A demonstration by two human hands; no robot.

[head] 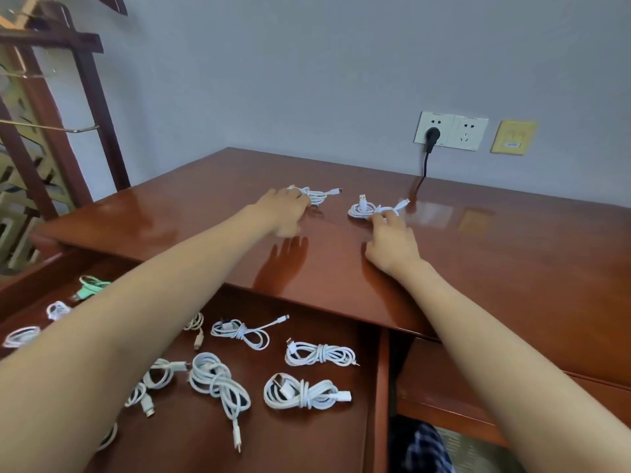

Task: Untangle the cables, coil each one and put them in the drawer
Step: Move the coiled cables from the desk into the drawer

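Two white coiled cables on the desk top, both toward its far side, near the wall.

Left cable (317, 195): bundled and wrapped at the middle. Long axis runs left-right across the view. One free connector end points right. Its left end is under the left hand (285, 209). That hand is motion-blurred, with fingers over the bundle; cannot tell if they pinch it or only lie on it.

Right cable (367, 209): flat loop with a wrapped waist, just right of the first and apart from it. Long axis left-right, tilted slightly toward the wall at its right end. USB plug stands out toward the wall; second connector points right. Right hand (392, 242) lies palm down on the desk top (495, 254). Fingers are stretched forward, with tips touching the near edge of the loop, and not closed round it. Thumb is spread to the left.

Drawer (378, 387): pulled open below the near desk edge, under the left forearm. White coiled cables (320, 354) lie on its floor, separate from one another. Most have their long axes left-right; one larger bundle lies diagonally with its tail toward the near edge. One green cable (93, 285) sits at the far left.

Wall behind: double wall socket (450, 131) with a black plug (433, 134) in its left half, cord dropping behind the desk. Yellow plate (513, 137) to its right.
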